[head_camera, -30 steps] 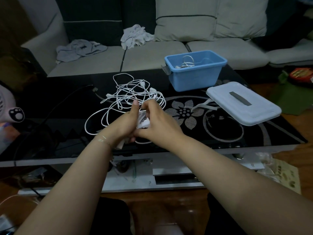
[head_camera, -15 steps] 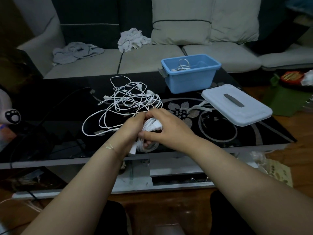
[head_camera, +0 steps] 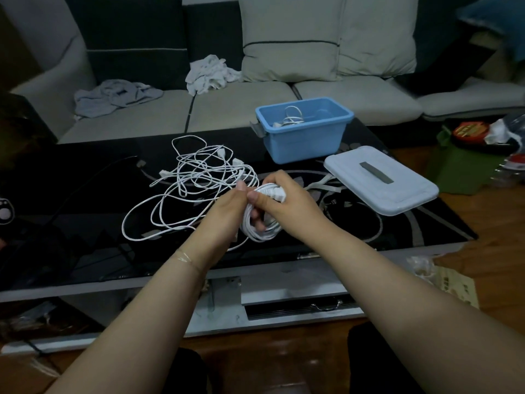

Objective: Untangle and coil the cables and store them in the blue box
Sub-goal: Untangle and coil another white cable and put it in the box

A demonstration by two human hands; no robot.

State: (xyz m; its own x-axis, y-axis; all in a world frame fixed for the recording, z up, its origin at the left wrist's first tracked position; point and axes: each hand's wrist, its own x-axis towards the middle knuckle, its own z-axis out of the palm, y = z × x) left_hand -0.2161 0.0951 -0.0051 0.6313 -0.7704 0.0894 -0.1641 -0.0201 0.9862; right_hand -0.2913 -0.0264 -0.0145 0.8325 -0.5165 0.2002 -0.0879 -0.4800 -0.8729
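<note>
Both hands meet over the black table's middle on a coiled white cable [head_camera: 262, 233]. My right hand [head_camera: 287, 203] grips the top of the coil, with the cable's plug end wrapped over its fingers. My left hand [head_camera: 227, 207] holds the coil's left side, thumb against the right thumb. A tangle of white cables [head_camera: 196, 177] lies on the table just left of and behind the hands. The open blue box [head_camera: 305, 137] stands at the table's back, with a coiled white cable [head_camera: 292, 118] inside.
The box's pale lid [head_camera: 380, 180] lies flat on the black glass table [head_camera: 85, 223], right of the hands. A sofa [head_camera: 241, 109] with crumpled cloths runs behind the table. A thin dark cable [head_camera: 93, 180] crosses the table's left part. Bags and a green item sit on the floor at right.
The hands have wound the cable's end round the coil and shifted slightly right; the coil now hangs below my right hand. The camera has tilted down a little.
</note>
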